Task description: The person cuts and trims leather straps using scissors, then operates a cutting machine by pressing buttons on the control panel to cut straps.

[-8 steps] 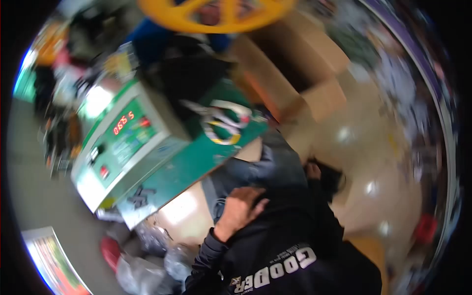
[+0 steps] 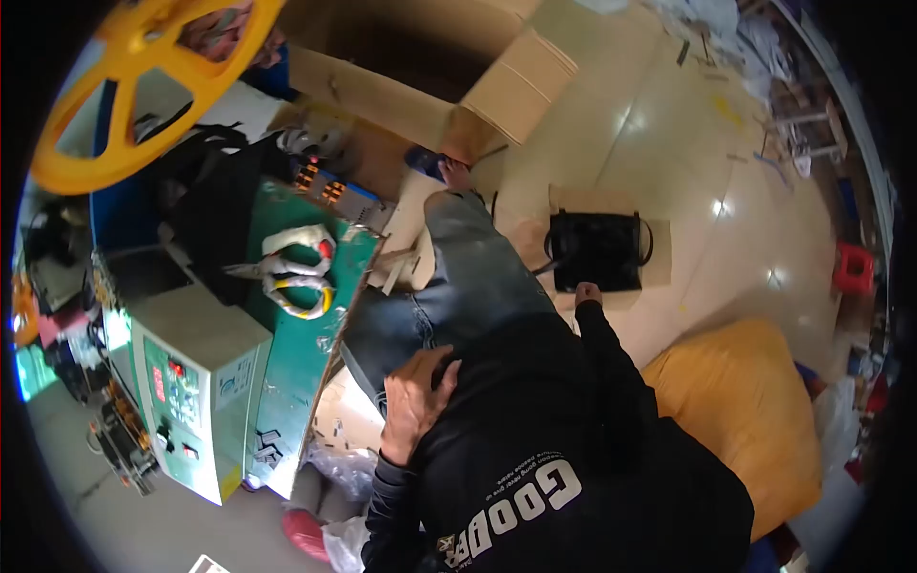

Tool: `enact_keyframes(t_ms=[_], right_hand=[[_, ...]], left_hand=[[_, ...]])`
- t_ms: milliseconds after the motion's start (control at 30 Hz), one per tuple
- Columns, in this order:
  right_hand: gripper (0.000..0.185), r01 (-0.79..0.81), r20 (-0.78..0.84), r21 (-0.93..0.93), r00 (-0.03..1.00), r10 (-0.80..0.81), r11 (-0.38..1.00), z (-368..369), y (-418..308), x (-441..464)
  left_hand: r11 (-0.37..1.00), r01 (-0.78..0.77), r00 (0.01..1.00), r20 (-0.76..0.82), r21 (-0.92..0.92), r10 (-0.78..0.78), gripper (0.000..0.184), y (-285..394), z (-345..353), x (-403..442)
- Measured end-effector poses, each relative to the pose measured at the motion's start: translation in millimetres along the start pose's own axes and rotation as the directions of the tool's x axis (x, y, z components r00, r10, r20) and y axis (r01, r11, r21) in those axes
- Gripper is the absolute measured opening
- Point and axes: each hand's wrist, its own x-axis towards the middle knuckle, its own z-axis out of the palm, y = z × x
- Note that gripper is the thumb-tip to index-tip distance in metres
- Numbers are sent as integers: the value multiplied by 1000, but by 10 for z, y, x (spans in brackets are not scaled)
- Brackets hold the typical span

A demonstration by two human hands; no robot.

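Observation:
My left hand (image 2: 415, 393) rests over my lap at the black sweater's edge, thumb apart from the fingers, with nothing seen in it. Beyond the dark sleeve my right hand (image 2: 587, 292) looks closed, overlapping the lower edge of a black handbag (image 2: 596, 250) in view. Whether it grips the bag is too small to tell. The bag lies on flat cardboard (image 2: 657, 250) on the floor. Tape-wrapped scissors (image 2: 298, 272) lie on the green tabletop (image 2: 287, 355), left of my jeans.
A green-and-white machine (image 2: 205, 382) stands on the table, with a yellow spoked reel (image 2: 143, 76) beyond. An open cardboard box (image 2: 382, 95) stands at the top. An orange-yellow sack (image 2: 740, 411) sits at the right, and a red stool (image 2: 853, 268) farther right.
The view has swung to the right and sharpened; table, machine and box now sit farther left. The handbag shows fully. My left hand stays on my lap.

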Motion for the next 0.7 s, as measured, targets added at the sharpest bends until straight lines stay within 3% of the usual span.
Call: enact_keyframes(t_ms=[167,367,433,467,500,533,567,700], right_hand=[[35,-120,119,-31,985,122,992,258,359,87],[46,-146,273,-61,949,157,987,686,421,437],[56,-199,-156,75,966,208,977,987,280,401],[56,-199,-148,74,967,208,977,934,112,437],[63,-390,73,-6,918,389,921,835,-68,541],[71,-542,270,-126,788,554,831,770,-249,614],[71,-540,274,-127,787,552,832,812,-310,680],[43,-478,293,375,874,387,795,979,-520,861]], left_hand=[[996,-2,994,106,84,-7,22,181,30,250],[993,-35,988,156,117,16,20,292,112,384],[991,-24,988,156,132,3,21,279,109,376],[990,-18,988,156,141,-4,21,267,98,355],[989,-14,988,154,149,-9,22,256,91,340],[987,-12,988,153,157,-13,23,248,88,332],[987,-9,989,150,161,-15,23,241,91,329],[992,-6,993,119,125,-9,22,208,95,309]])
